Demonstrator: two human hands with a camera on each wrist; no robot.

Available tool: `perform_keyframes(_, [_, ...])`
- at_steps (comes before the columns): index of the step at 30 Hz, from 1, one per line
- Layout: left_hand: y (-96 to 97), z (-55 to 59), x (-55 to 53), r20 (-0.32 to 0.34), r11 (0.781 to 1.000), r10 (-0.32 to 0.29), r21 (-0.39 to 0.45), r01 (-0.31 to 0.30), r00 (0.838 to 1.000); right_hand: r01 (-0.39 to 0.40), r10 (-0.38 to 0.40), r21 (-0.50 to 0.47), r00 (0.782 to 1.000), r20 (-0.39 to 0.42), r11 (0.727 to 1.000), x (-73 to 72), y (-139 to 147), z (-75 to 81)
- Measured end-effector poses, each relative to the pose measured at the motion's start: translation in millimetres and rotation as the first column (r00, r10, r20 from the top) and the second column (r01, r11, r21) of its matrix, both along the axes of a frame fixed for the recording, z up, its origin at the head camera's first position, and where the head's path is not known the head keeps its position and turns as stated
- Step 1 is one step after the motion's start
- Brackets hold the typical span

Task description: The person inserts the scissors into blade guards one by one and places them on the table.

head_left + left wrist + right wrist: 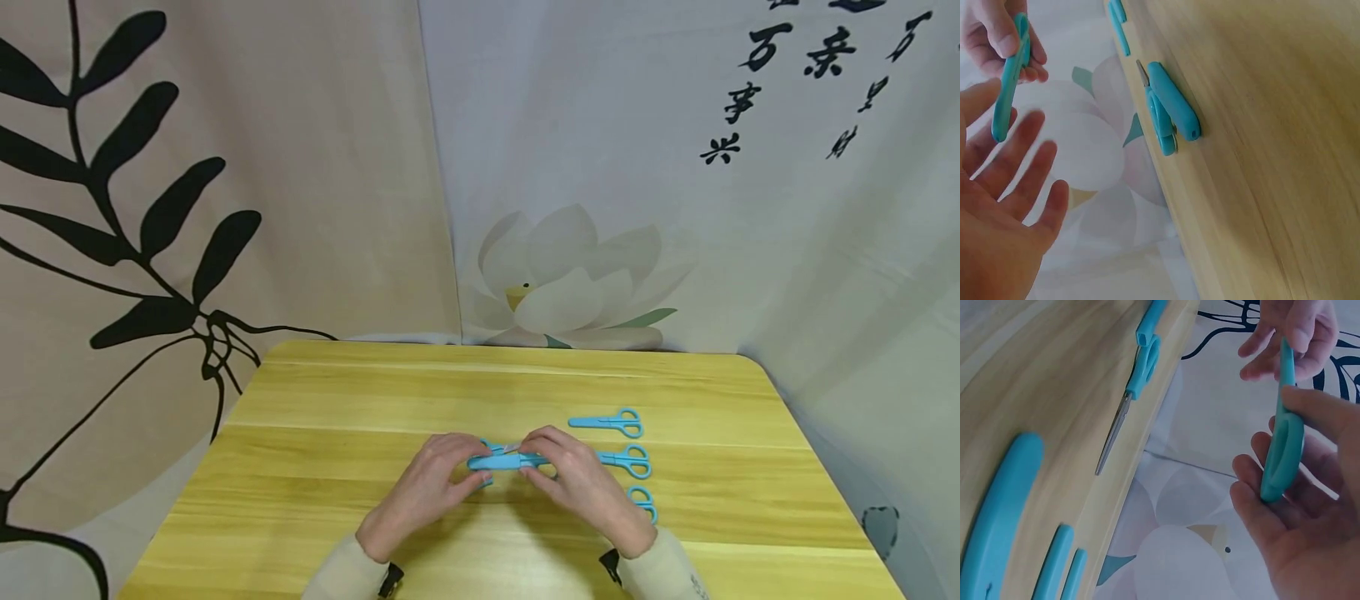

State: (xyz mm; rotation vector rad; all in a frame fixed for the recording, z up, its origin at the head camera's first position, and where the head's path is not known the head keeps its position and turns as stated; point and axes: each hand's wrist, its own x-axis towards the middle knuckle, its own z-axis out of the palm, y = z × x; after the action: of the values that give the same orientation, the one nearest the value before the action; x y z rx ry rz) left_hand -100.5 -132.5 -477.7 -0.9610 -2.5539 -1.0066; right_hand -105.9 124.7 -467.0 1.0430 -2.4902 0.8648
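My left hand (pixel 429 479) and right hand (pixel 579 479) hold one pair of blue scissors (pixel 495 462) between them, blades hidden in a blue cover. Left thumb and forefinger pinch the cover's tip; in the left wrist view the other fingers of the left hand (pixel 1016 206) are spread. Around the handle loops, the right thumb and fingers grip the scissors (pixel 1297 453). Beyond the hands on the table lies another pair of scissors (pixel 1144 372), its metal blades bare. A loose-looking blue cover (pixel 1174 103) is beside it in the left wrist view.
To the right on the wooden table (pixel 337 400) lie covered blue scissors (pixel 592 422), a second pair (pixel 615 458) and a third (pixel 645 503), partly hidden by my right arm. A printed curtain (pixel 337 167) hangs behind the table's back edge.
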Motion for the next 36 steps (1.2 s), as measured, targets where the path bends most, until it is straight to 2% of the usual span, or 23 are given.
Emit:
perform_keyframes(4, [-1.1,-0.3,1.0,0.075,0.999,0.039,-0.023,-0.038,0.996,0.029,-0.028,-0.011,0.999,0.023,1.0,-1.4,9,0.3])
perform_keyframes(9, [-8.8,1.3,2.7,0.188,0.993,0.115,-0.064,-0.104,0.976,0.087,-0.087,-0.002,0.995,0.043,0.996,-6.1,23,1.5])
perform_keyframes(12, [-15.5,2.6,3.5,0.216,0.988,0.145,-0.079,-0.131,0.966,0.117,-0.117,0.009,0.992,0.05,0.993,-9.3,31,2.0])
perform_keyframes(18, [-27.2,2.2,3.1,0.217,0.984,0.172,-0.089,-0.156,0.961,0.131,-0.136,0.063,0.988,0.073,0.989,-18.2,39,4.1])
perform_keyframes(23, [-33.7,1.8,2.2,0.199,0.982,0.184,-0.087,-0.169,0.963,0.116,-0.125,0.113,0.99,0.067,0.987,-32.5,41,5.8])
perform_keyframes(27, [-37.6,2.1,2.0,0.192,0.982,0.18,-0.085,-0.167,0.965,0.105,-0.119,0.151,0.989,0.093,0.983,-43.5,45,8.8])
perform_keyframes(32, [-40.7,0.9,2.3,0.193,0.982,0.183,-0.091,-0.168,0.964,0.123,-0.148,0.155,0.975,0.163,0.98,-53.3,60,12.4])
perform_keyframes(36, [-43.6,0.0,2.3,0.189,0.979,0.196,-0.095,-0.181,0.962,0.141,-0.166,0.146,0.971,0.173,0.979,-58.8,79,12.3])
